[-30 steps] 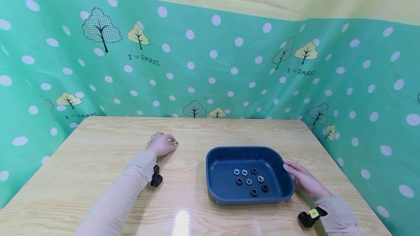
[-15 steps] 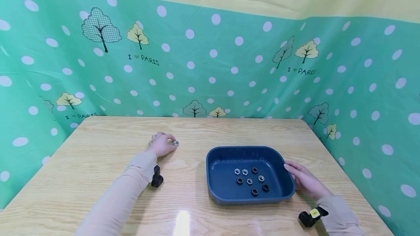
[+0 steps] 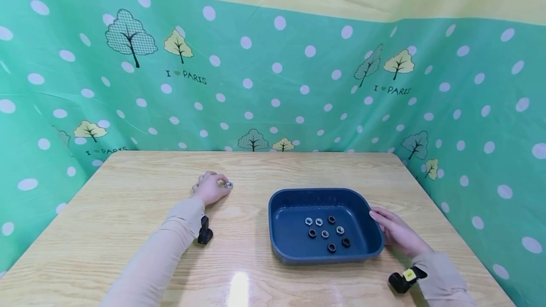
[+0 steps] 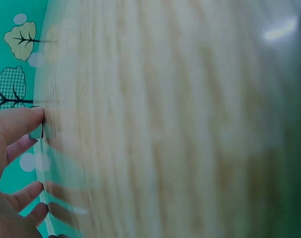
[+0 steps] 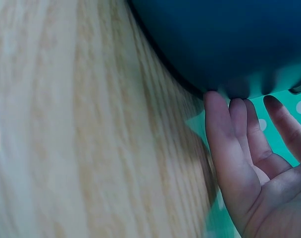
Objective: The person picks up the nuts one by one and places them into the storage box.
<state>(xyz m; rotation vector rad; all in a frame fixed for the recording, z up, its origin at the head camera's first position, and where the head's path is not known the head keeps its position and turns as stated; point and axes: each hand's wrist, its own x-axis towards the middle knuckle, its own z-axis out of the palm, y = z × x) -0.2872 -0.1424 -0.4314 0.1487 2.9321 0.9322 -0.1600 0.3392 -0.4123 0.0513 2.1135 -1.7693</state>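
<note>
At the table's left middle, my left hand [image 3: 210,187] pinches a silver nut [image 3: 229,185] between thumb and index finger, low at the tabletop. The left wrist view shows that hand's fingers [image 4: 24,121] at the frame's edge. My right hand [image 3: 396,231] lies against the right end of the dark blue tray [image 3: 276,250], thumb up near the rim. In the right wrist view, its nearly straight fingertips [image 5: 216,99] touch the tray's outer wall. Inside the tray, several silver nuts [image 3: 325,234] and black nuts [image 3: 332,247] lie spread over the floor.
The wooden table [image 3: 136,179] ends at the back against a green polka-dot cloth [image 3: 239,84] printed with trees, which also hangs along both sides. A black wrist camera [image 3: 205,231] sits at the left wrist, another wrist camera [image 3: 403,281] at the right.
Hands, nut and tray keep their places on the table; the head view has shifted only slightly.
</note>
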